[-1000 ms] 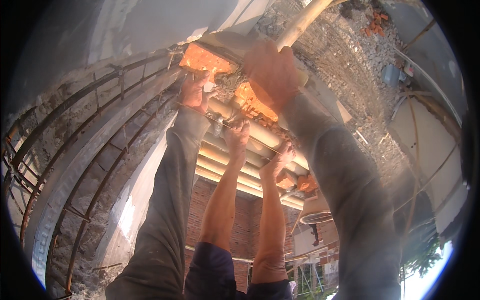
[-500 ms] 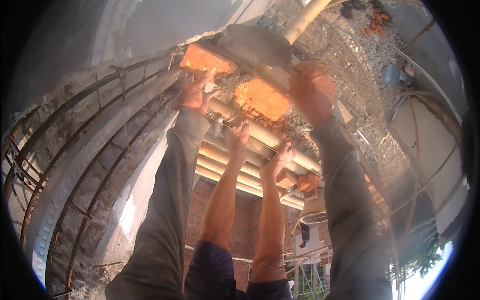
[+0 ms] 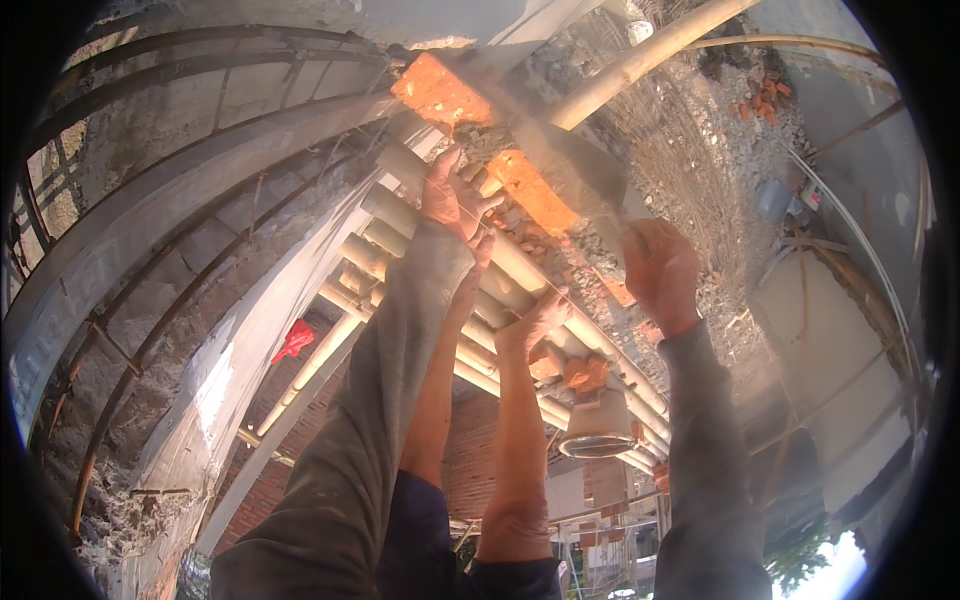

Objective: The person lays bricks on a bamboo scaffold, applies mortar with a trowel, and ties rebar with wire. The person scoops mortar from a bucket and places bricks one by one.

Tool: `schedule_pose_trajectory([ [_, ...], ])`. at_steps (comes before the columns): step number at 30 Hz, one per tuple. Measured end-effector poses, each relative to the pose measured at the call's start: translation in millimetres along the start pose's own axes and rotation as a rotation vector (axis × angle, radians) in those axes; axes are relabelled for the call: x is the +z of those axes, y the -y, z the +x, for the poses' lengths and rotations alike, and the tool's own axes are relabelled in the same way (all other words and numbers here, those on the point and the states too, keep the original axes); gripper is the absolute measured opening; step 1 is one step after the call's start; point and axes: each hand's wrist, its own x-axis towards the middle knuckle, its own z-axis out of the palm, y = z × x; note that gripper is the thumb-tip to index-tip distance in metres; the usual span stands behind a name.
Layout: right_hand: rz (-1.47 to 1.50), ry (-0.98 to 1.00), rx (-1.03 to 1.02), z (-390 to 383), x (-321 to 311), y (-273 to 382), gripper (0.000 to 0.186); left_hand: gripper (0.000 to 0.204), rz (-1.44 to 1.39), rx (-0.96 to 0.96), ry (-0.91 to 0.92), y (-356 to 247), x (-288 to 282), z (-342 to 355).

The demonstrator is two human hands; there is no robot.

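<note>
My left hand is beside the wall's top edge, just below an orange brick. Its fingers are apart and it holds nothing. Closed round a handle, my right hand holds a trowel; the blade is blurred and lies across the mortar and bricks. Another orange brick sits partly under the blade, with grey mortar around it. A thin string runs near my left hand. Between my grey sleeves, two bare limbs in dark cloth reach the bamboo poles; they look like lower legs with bare feet.
Several bamboo poles form a platform below, bearing broken bricks and a round bucket. Curved-looking steel bars run along the left. A thick pole slants across the top. Rubble lies at the far right.
The view has turned, so the walls and poles look tilted differently. The trowel and my right hand have moved right and down in the picture. My left hand appears further right.
</note>
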Motion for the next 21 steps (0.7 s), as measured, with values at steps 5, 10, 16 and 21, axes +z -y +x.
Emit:
schedule_pose_trajectory([
  [5, -0.031, 0.075, -0.299, 16, 26, 22, 0.012, 0.113, -0.04, 0.013, -0.027, 9, -10, -3],
  [10, -0.153, -0.002, -0.258, 12, 36, 36, 0.007, 0.072, -0.153, 0.019, -0.149, 40, -32, -66],
  [16, -0.009, 0.049, -0.02, -33, 0, 22, 0.015, 0.064, -0.073, -0.208, -0.416, 90, -32, -252],
  [21, 0.125, 0.134, 0.099, -74, -58, 55, 0.021, 0.063, -0.067, -0.379, -0.396, 120, 5, -393],
])
